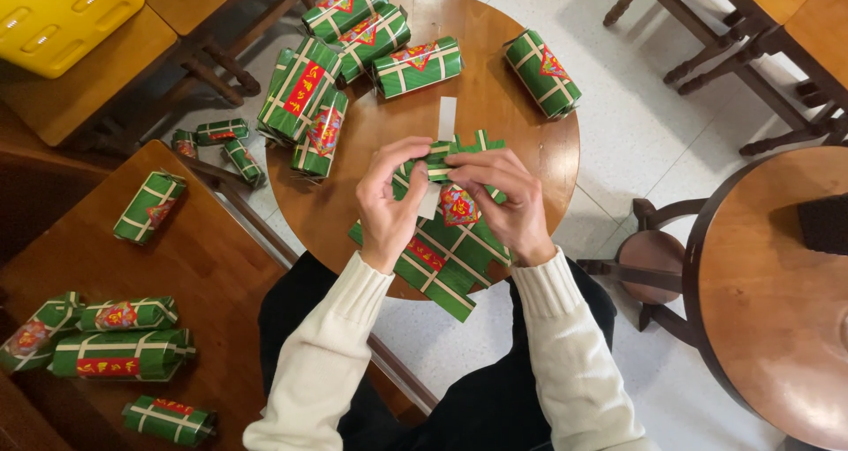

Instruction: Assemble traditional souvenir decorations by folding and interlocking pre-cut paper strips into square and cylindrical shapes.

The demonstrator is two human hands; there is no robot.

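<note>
Over near edge of round table (530, 151), head view: I see left hand (386, 205) and right hand (499, 205) both pinched narrow on flat green printed sheet (459, 243), folding its top into box shape. White tape strip (447, 120) sticks up just beyond fingers. Sheet looks light, thin, creasable card, glossy so maybe slippery; I'd grip along fold edges, not middle. Finished green boxes (415, 67) clustered on far side of table.
</note>
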